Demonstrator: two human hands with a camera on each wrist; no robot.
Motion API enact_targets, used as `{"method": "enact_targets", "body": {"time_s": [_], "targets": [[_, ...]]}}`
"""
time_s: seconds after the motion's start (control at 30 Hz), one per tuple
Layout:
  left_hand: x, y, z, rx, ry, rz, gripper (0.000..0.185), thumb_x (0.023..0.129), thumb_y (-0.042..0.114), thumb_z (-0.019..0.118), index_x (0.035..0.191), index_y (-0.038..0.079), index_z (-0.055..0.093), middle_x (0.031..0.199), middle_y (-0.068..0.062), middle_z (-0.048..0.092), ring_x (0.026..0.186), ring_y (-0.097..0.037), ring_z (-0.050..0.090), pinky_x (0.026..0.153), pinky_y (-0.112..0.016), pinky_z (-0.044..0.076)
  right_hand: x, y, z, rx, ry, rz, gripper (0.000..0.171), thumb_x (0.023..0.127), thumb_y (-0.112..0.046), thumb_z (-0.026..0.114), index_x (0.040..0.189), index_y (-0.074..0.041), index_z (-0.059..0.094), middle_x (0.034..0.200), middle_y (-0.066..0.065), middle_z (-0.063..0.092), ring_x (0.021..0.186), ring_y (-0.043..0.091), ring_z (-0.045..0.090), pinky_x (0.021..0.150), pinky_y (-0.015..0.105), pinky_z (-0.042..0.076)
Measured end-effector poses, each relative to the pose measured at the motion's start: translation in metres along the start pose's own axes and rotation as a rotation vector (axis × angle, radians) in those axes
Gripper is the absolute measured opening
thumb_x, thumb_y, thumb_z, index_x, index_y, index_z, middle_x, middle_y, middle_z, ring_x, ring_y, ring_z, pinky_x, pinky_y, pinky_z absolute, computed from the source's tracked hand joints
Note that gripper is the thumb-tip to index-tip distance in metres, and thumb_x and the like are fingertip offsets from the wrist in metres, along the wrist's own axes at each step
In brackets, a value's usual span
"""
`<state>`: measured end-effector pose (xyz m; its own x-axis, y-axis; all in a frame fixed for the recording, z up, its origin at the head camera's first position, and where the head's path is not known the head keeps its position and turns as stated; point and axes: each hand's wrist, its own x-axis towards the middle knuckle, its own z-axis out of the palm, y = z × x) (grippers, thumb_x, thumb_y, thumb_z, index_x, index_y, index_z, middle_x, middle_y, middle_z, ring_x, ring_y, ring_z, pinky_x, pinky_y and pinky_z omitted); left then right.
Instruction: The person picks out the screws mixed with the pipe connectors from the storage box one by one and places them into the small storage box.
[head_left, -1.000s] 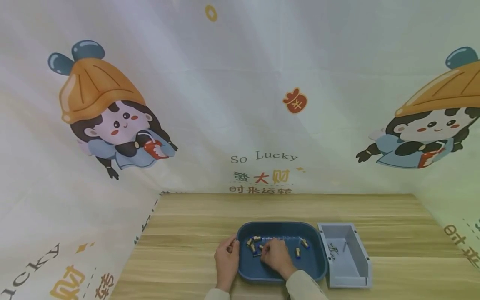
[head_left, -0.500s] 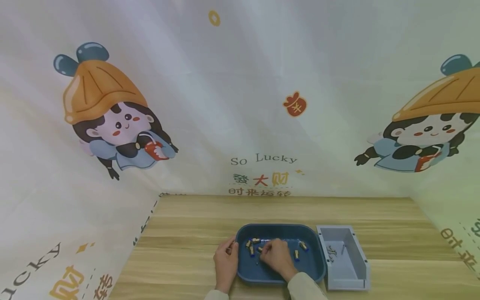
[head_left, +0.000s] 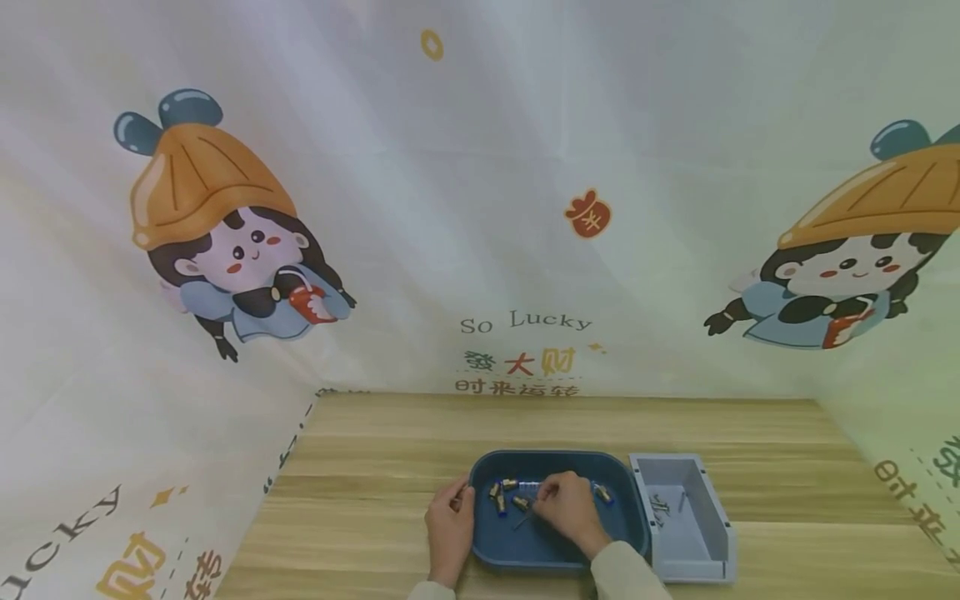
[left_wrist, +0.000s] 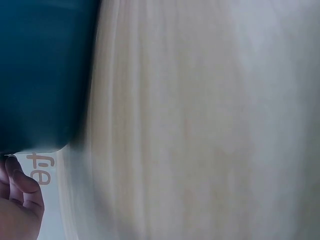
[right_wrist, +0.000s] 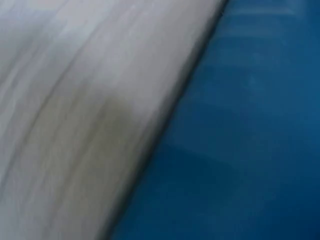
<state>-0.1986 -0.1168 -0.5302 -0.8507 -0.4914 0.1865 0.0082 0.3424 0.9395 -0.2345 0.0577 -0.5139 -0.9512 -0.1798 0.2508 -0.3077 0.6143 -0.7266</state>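
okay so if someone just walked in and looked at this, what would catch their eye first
Probably the big cartoon backdrop of a child in an orange hat, filling the wall behind the wooden table. Then, low at the table's near edge, the blue tray of small parts: the left hand at its rim, the right hand inside it.

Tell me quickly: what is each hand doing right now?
Left hand: grips the left rim of the blue tray.
Right hand: inside the tray, fingers curled over the small parts; whether it holds one cannot be told.

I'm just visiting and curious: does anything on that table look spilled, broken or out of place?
Nothing stands out. The small parts lie loose inside the blue tray, the grey box sits square beside it, and nothing is spilled on the table.
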Motion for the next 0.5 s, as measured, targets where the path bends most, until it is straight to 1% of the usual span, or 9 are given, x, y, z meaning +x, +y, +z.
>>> {"method": "enact_targets", "body": {"time_s": [0.1,0.27,0.5], "targets": [[0.000,-0.001,0.000,0.000,-0.001,0.010,0.018,0.086,0.001,0.064,0.102,-0.001,0.071,0.082,-0.007,0.064,0.069,-0.007,0.052,0.060,-0.017,0.045,0.000,0.000,-0.008,0.013,-0.008,0.011,0.010,0.065,0.000,0.072,0.063,-0.007,0.065,0.056,-0.002,0.059,0.048,0.004,0.048,0.047,0.020,0.041],[0.000,-0.002,0.001,0.004,0.004,0.015,0.018,0.085,0.000,0.065,0.102,-0.001,0.071,0.081,-0.007,0.063,0.069,-0.007,0.052,0.061,-0.018,0.045,-0.001,0.000,-0.020,0.002,0.004,0.048,0.010,0.065,-0.001,0.072,0.064,-0.009,0.065,0.058,-0.003,0.060,0.051,0.005,0.050,0.048,0.021,0.042],[0.000,-0.001,0.001,0.000,0.000,0.010,0.018,0.085,-0.001,0.064,0.102,-0.002,0.070,0.081,-0.008,0.063,0.070,-0.008,0.053,0.062,-0.018,0.046,0.001,0.005,-0.037,-0.011,0.021,0.062,0.009,0.066,0.000,0.071,0.066,-0.008,0.067,0.061,-0.002,0.062,0.054,0.006,0.053,0.051,0.020,0.045]]}}
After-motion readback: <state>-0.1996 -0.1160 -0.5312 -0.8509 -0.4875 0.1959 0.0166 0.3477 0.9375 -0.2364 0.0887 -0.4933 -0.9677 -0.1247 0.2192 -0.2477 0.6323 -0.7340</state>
